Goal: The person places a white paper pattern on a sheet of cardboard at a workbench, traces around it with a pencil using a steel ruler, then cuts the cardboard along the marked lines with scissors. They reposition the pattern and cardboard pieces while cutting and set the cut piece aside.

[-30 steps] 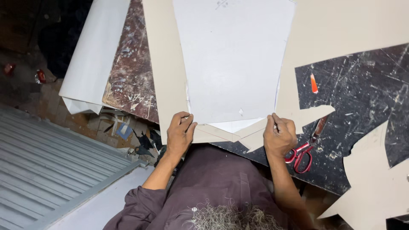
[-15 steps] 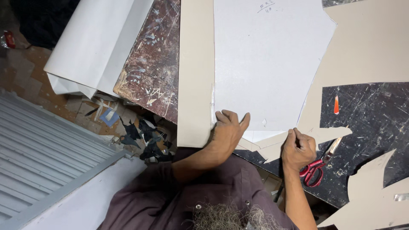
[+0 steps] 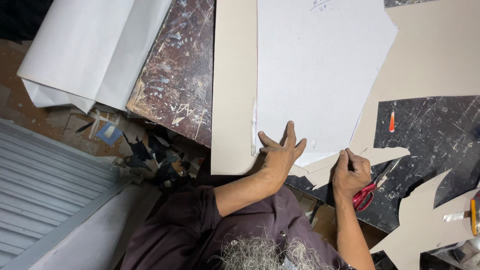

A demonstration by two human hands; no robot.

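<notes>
Your desk carries a wide beige sheet, and the pale grey pattern lies flat on it. Keep your left hand pressed there, fingers spread and gripping nothing, so the pattern cannot creep. Your right hand is clenched on a thin marking tool at the pattern's lower edge; trace tight against it. Red-handled scissors lie just beside it.

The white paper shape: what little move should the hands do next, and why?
Probably slide the right hand a bit further along the edge of the white paper shape, marking the beige sheet beneath. The left hand lies flat on the shape, and the right fist sits at its lower edge.
</notes>
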